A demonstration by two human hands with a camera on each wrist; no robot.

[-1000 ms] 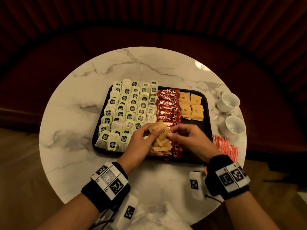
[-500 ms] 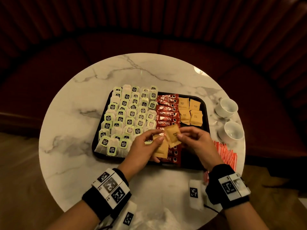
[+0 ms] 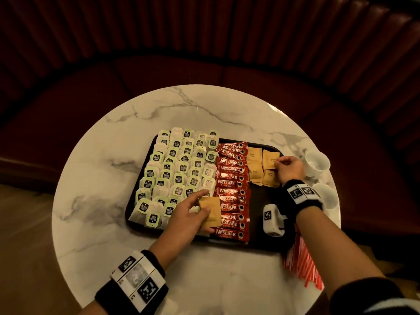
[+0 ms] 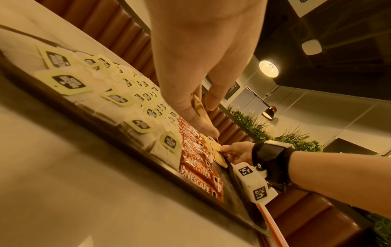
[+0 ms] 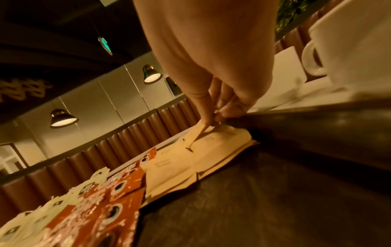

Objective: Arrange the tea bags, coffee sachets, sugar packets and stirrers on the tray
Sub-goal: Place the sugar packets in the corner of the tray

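Note:
A black tray (image 3: 263, 243) lies on the round marble table (image 3: 109, 169). Its left part is filled with rows of tea bags (image 3: 177, 169), and a column of red coffee sachets (image 3: 231, 185) runs down the middle. Brown sugar packets (image 3: 255, 164) lie at the far right of the tray. My left hand (image 3: 195, 212) holds a small stack of brown sugar packets (image 3: 212, 211) over the near coffee sachets. My right hand (image 3: 278, 164) pinches one sugar packet (image 5: 195, 133) by its edge, tilted over the laid packets (image 5: 180, 165). Red-and-white stirrers (image 3: 304, 262) lie on the table right of the tray.
Two white cups (image 3: 317, 162) stand on the table just right of the tray, close behind my right hand. A dark red curved bench (image 3: 204, 71) wraps around the far side of the table. The tray's near right part (image 3: 261, 201) is bare.
My right hand took one sugar packet from the stack and carried it right and away to the far-right packets. My left hand stayed near the coffee sachets with the rest.

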